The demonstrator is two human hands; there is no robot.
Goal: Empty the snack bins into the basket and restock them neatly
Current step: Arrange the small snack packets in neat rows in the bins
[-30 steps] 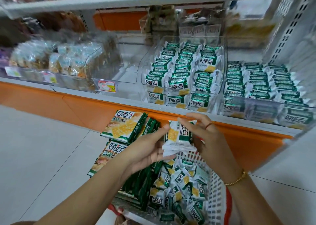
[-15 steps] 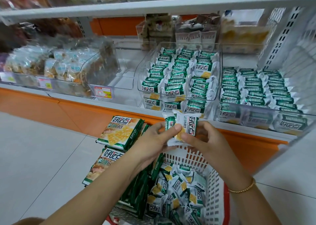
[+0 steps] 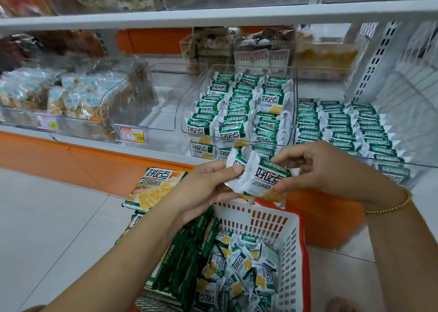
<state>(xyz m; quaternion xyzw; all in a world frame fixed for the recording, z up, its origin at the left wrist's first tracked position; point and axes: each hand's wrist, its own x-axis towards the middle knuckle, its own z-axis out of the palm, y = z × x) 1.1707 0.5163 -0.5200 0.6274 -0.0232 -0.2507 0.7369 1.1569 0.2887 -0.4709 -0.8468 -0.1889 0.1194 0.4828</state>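
My left hand [image 3: 208,188] and my right hand [image 3: 315,167] both pinch a small stack of green-and-white cracker packets [image 3: 258,176], held above the white basket [image 3: 282,224]. The basket holds several loose packets [image 3: 239,271] of the same kind. Just behind the hands a clear snack bin [image 3: 292,112] on the shelf stands filled with tidy rows of these packets. To its right another clear bin [image 3: 393,167] holds more rows, lying flat.
Large green cracker bags [image 3: 154,188] stand and lean at the basket's left side. An empty clear bin [image 3: 166,112] with a price tag [image 3: 132,134] sits left of the filled one. Further left are bins of other wrapped snacks [image 3: 59,98]. White floor tiles [image 3: 47,217] lie on the left.
Both hands have lifted the packets up from over the basket towards the front of the middle bin. The right hand has shifted its grip to the packets' right end.
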